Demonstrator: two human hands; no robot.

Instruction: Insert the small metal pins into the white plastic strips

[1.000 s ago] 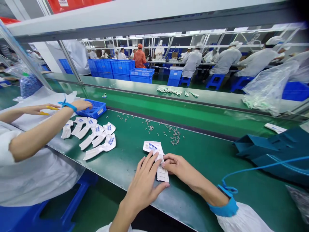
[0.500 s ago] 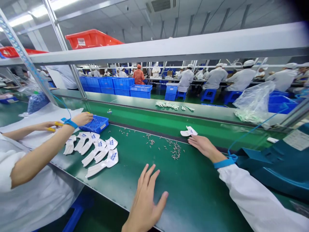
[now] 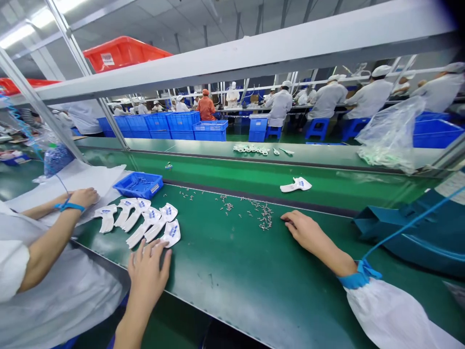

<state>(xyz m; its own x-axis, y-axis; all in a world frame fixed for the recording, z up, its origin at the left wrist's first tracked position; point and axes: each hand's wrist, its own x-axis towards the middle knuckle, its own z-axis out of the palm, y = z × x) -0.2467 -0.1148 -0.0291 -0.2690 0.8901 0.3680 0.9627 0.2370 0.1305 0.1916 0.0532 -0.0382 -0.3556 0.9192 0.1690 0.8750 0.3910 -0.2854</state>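
Observation:
My left hand (image 3: 147,269) lies flat with fingers spread on the handle end of the nearest white plastic part (image 3: 170,234), last in a row of several white parts with blue buttons (image 3: 141,218). My right hand (image 3: 304,230) rests on the dark green table (image 3: 236,271), fingers loosely stretched, holding nothing, just right of a scatter of small screws (image 3: 263,218). One white part (image 3: 296,184) lies alone on the brighter green conveyor belt (image 3: 232,172) beyond my right hand.
A co-worker at my left has a hand (image 3: 82,198) by the row of parts and a small blue tray (image 3: 138,184). Teal bins (image 3: 410,228) stand at right. A clear plastic bag (image 3: 390,135) sits on the far shelf. Other workers sit behind.
My left hand moved left onto the nearest white part. My right hand let go of the part on the belt and drew back to the table. The co-worker's hand left the blue tray.

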